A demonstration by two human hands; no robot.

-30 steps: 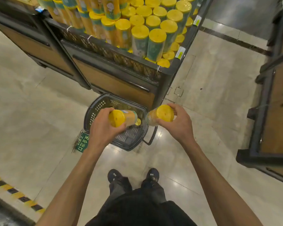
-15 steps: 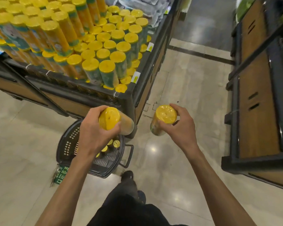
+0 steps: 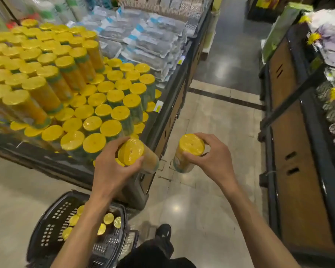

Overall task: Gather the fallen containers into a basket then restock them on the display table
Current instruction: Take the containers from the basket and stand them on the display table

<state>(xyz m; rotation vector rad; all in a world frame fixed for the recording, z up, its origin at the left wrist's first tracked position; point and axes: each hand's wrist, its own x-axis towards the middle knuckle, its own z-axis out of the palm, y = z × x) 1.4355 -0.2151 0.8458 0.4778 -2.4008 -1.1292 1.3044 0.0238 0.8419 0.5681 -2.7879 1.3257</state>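
Two yellow-lidded cylindrical plastic containers, one per hand. Left hand (image 3: 112,168) grips the first container (image 3: 132,154), tilted, at the near right corner of the dark display table (image 3: 169,105). Right hand (image 3: 211,161) grips the second container (image 3: 190,147) round its lid, off the table's right edge, above the floor. Black perforated plastic basket (image 3: 41,227) sits on the floor by the near edge, with more yellow lids (image 3: 108,218) inside.
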